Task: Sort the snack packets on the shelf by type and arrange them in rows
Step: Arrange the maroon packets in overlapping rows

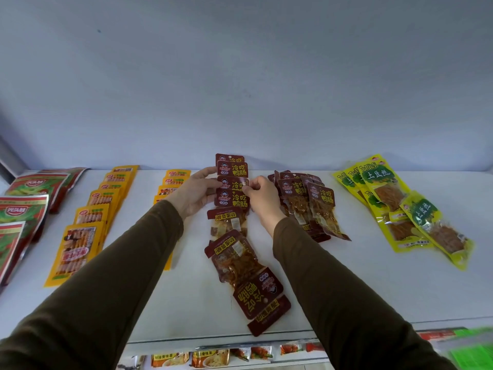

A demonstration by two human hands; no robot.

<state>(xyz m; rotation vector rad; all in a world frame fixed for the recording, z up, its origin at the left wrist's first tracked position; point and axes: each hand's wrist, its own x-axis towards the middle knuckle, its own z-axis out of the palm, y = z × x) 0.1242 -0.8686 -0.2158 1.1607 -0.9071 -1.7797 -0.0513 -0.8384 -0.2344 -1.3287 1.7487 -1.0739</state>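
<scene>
Both hands work at the far end of the brown packet row (231,198), which runs down the middle of the white shelf (400,289) from the back wall toward its front edge. The left hand (196,194) cups the row's left side, thumb over a packet's edge, apparently to keep the overlapped packets from sliding. The right hand (260,193) pinches the right edge of a brown packet (234,184) between thumb and fingertips, probably to square it with its neighbours. Nearer the front edge, this row's packets lie upside down and skewed, so that part likely still needs straightening. Just right of the row sits a loose brown pile (306,206), seemingly waiting to join it; farther right lie the yellow-green packets (394,201). Left of the row stand two orange rows (88,222), then the red-green packets (24,209).
</scene>
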